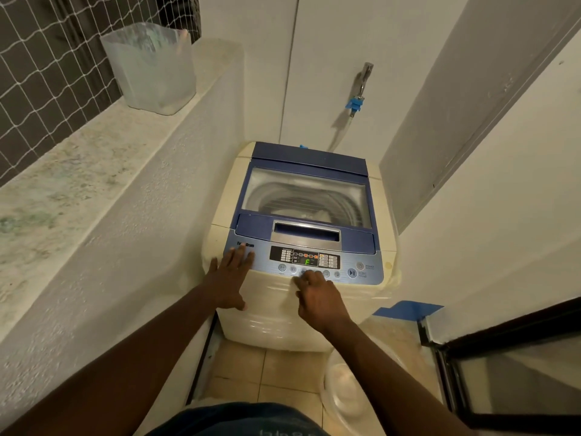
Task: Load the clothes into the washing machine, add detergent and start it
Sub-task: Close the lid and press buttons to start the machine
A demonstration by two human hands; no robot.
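Observation:
A cream top-loading washing machine (273, 316) stands in a narrow corner with its blue lid (309, 158) closed. Through the lid's window the steel drum (301, 196) shows, with something pale lying in it. The control panel (314, 262) is lit, with a green "F" and orange lights on the display. My left hand (231, 273) rests flat with straight fingers on the panel's left end. My right hand (317, 292) has curled fingers, and their tips touch the row of round buttons below the display. The start/pause button (352, 273) lies to the right of that hand.
A translucent plastic container (151, 67) stands on the stained ledge (72, 171) at the left, before a netted window. A tap with a blue hose fitting (356, 102) is on the wall behind the machine. A clear plastic tub (342, 391) sits on the tiled floor, right of it a dark-framed glass door (503, 372).

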